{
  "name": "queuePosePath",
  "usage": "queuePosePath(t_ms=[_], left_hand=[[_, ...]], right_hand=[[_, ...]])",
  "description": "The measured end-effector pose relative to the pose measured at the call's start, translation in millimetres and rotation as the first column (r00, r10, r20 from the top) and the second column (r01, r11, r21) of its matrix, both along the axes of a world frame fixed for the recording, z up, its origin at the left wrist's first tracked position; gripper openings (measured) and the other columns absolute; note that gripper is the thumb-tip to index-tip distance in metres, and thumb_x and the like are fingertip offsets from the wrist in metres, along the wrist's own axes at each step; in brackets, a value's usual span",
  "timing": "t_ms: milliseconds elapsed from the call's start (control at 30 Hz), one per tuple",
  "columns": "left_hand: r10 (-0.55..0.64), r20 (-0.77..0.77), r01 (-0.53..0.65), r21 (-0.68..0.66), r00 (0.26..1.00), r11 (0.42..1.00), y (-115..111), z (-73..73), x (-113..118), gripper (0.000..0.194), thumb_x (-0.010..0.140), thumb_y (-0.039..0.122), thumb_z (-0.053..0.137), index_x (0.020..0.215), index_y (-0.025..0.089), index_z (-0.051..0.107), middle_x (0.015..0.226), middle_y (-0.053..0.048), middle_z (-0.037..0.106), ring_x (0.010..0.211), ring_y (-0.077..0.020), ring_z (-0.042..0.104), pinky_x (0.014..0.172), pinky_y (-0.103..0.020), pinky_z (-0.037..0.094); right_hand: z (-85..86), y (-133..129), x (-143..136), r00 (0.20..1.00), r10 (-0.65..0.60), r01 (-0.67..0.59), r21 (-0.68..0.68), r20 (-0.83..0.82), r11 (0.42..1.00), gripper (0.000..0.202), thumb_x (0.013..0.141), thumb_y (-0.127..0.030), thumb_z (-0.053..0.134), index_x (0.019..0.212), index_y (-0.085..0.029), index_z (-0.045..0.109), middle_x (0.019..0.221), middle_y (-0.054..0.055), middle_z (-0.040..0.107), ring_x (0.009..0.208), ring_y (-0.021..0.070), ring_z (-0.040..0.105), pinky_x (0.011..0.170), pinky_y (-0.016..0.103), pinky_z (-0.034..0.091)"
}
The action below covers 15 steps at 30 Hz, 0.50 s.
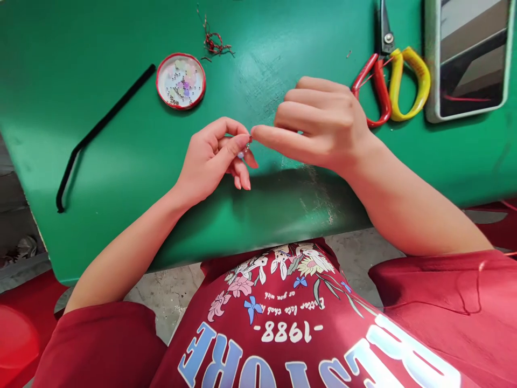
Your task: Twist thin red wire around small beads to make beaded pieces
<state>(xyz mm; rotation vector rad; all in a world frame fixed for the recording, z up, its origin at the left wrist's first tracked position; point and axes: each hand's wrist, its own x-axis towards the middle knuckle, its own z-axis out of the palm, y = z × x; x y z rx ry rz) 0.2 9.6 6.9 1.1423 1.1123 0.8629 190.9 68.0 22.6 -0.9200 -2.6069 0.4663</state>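
My left hand [216,159] is closed in a pinch over the green table, thumb against the forefinger. Between its fingertips are small beads [241,154], one of them pale blue, with a bit of red thread [250,139] at the tips. My right hand [317,121] is closed too, its fingers curled and its fingertip meeting the left fingertips at the thread. How the thread passes through the beads is too small to make out. Another stretch of thin red thread crosses the handles of the scissors [382,91], just beyond my right hand.
A red-rimmed lid [161,99] with small beads lies beyond my left hand. Tangled dark red thread [216,46] is behind it. A bent black stick [100,126] lies at left, a phone [434,70] at far right. The table's near edge [242,249] is close to my body.
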Motion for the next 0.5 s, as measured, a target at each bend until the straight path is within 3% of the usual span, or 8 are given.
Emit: queuePosePath(t_ms=[200,367,500], left_hand=[[0.018,0.035,-0.019,0.022,0.999,1.0,0.9,-4.6,-0.8,0.029,0.087,0.045,0.071,0.087,0.017,0.064,0.07,0.003,0.073,0.043,-0.0089,0.066,0.04,-0.017,0.051],[0.053,0.075,-0.061,0.117,0.996,0.991,0.8,-6.6,-0.9,0.032,0.085,0.048,0.072,0.082,0.018,0.064,0.065,0.005,0.068,0.041,-0.0062,0.062,0.038,-0.016,0.049],[0.094,0.092,-0.109,0.176,0.991,0.978,0.9,-8.9,-0.6,0.035,0.088,0.053,0.068,0.08,0.019,0.062,0.059,0.006,0.061,0.037,-0.0042,0.055,0.036,-0.016,0.044]], right_hand=[[-13.9,1.6,6.4,0.999,0.006,0.0,0.135,-0.04,0.991,0.058,0.103,-0.065,0.028,0.093,-0.023,0.067,0.069,0.001,0.054,0.075,0.0153,0.061,0.08,0.038,0.047],[-23.0,5.7,10.6,0.998,0.047,-0.041,0.166,-0.036,0.985,0.06,0.104,-0.062,0.019,0.095,-0.023,0.063,0.076,0.002,0.06,0.072,0.0153,0.061,0.07,0.034,0.046],[-24.3,3.6,9.6,0.999,0.012,-0.007,0.134,-0.035,0.991,0.063,0.105,-0.06,0.013,0.091,-0.024,0.063,0.071,0.001,0.061,0.065,0.013,0.059,0.063,0.03,0.042]])
